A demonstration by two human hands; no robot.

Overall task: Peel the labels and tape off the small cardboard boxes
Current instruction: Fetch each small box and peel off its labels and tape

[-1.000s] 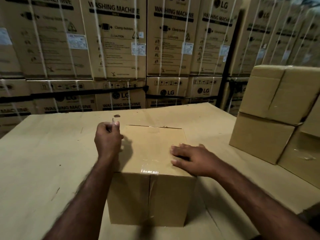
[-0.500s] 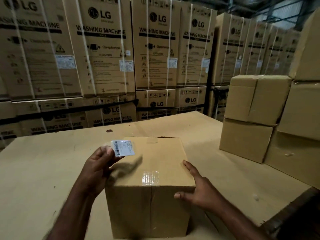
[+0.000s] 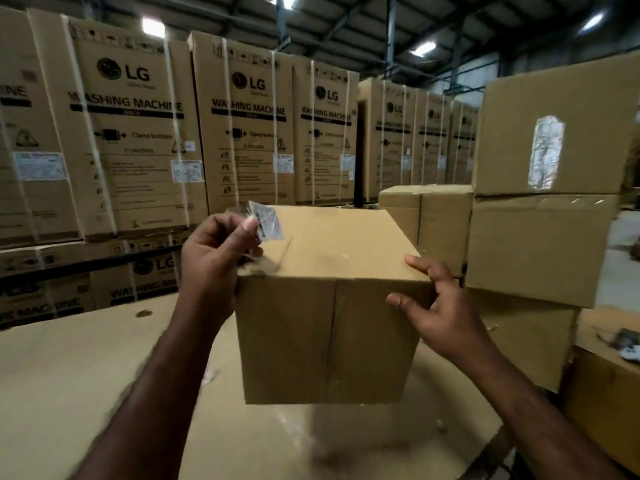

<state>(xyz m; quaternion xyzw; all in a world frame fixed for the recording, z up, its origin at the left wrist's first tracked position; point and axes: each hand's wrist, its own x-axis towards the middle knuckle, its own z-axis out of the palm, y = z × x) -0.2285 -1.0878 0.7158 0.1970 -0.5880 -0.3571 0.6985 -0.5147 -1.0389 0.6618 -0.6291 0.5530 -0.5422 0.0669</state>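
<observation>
A small plain cardboard box (image 3: 329, 306) is held up off the cardboard-covered table (image 3: 86, 375), between both hands. My left hand (image 3: 214, 258) is against the box's upper left corner and pinches a small peeled white label (image 3: 266, 223) between thumb and fingers. My right hand (image 3: 436, 306) grips the box's upper right corner, thumb on top and fingers on the front face. A seam runs down the middle of the front face.
A stack of plain cardboard boxes (image 3: 540, 237) stands at the right; the top one carries a strip of tape (image 3: 545, 152). Behind the table rise tall strapped washing machine cartons (image 3: 242, 133). Small scraps (image 3: 627, 342) lie on a box at the far right.
The box has been lifted off the table and turned in both hands. My left hand still pinches the peeled label. My right hand moved from the box's side to its upper right corner.
</observation>
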